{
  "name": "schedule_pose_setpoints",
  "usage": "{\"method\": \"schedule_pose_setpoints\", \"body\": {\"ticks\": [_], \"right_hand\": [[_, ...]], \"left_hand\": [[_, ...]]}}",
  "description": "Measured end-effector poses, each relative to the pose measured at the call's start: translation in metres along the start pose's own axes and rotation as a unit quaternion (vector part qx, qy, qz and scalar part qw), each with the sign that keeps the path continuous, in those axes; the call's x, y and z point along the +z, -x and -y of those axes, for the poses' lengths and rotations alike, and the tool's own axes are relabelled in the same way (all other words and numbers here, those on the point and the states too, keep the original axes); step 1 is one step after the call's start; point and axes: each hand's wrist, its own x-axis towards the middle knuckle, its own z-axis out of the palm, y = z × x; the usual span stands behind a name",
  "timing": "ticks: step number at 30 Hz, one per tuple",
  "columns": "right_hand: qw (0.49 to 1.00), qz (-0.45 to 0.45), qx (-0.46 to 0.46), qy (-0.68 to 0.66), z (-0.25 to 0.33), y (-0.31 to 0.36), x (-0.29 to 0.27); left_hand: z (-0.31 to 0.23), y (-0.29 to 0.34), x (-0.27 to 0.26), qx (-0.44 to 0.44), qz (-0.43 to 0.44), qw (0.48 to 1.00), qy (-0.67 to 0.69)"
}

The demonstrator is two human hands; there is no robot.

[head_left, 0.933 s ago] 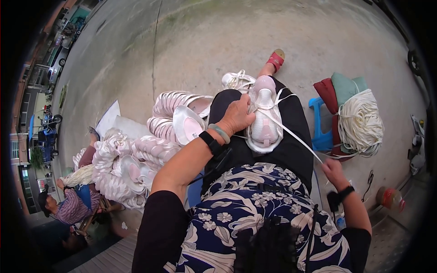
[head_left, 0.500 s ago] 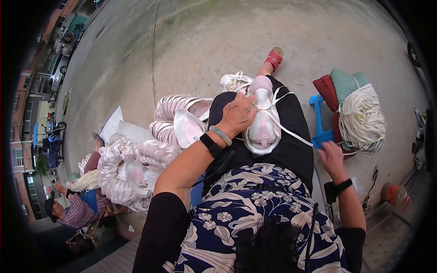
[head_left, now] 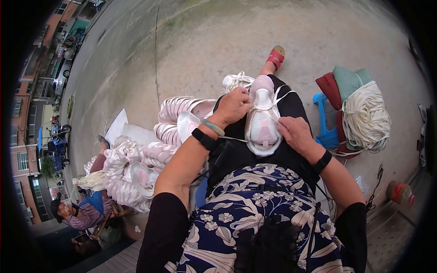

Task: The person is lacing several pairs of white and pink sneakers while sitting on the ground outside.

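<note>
Across my lap lies a white and pale pink shoe upper [head_left: 262, 123], its toe pointing away from me. A white shoelace [head_left: 268, 108] runs through its eyelets, with a loop on my right thigh. My left hand [head_left: 233, 107] is closed at the upper's left edge, its fingertips pinched where the lace comes out. From the right, my right hand [head_left: 298, 135] reaches to the opposite edge and pinches the lace between thumb and forefinger. Another laced shoe upper [head_left: 237, 81] sits just past my left knee.
Stacked white and pink uppers [head_left: 129, 170] are heaped to my left. A bundle of white laces [head_left: 365, 116] rests by red and green cloth and a blue plastic stool [head_left: 324, 120] on my right. A plastic bottle [head_left: 400, 194] stands farther right. Another person [head_left: 86, 211] sits at the left.
My right hand has come from beside the blue stool to the upper's right edge. My left hand has drawn back slightly left off the upper's middle, fingers now curled.
</note>
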Motion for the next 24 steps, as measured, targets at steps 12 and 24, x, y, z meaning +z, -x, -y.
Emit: {"method": "schedule_pose_setpoints", "body": {"ticks": [12, 24], "right_hand": [[0.966, 0.091, -0.174, 0.167, 0.033, 0.039, -0.052], [0.981, 0.179, -0.061, 0.051, 0.013, 0.104, -0.101]], "left_hand": [[-0.025, 0.0, -0.004, -0.293, 0.094, 0.834, 0.458], [-0.029, 0.012, 0.025, -0.243, -0.03, 0.91, 0.334]]}}
